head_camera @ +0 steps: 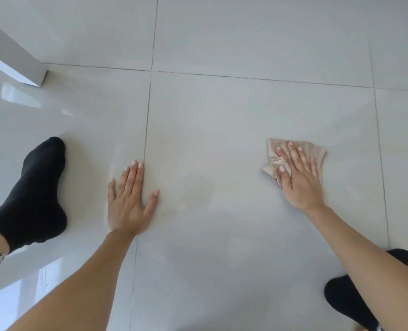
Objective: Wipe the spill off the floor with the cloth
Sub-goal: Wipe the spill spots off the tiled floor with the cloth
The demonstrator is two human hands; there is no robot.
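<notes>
A small beige cloth (315, 151) lies crumpled on the pale grey tiled floor (222, 111) at the right. My right hand (298, 177) presses flat on top of it, fingers spread. My left hand (129, 201) rests palm-down on bare tile at the left, beside a grout line, holding nothing. Between the two hands a faint damp smear (198, 189) shows on the tile; its edges are hard to make out.
My left foot in a black sock (35, 189) stands on the floor at the far left. My right foot's black sock (348, 295) is at the bottom right, partly behind my forearm. A white wall corner or furniture edge (14, 58) juts in at the upper left.
</notes>
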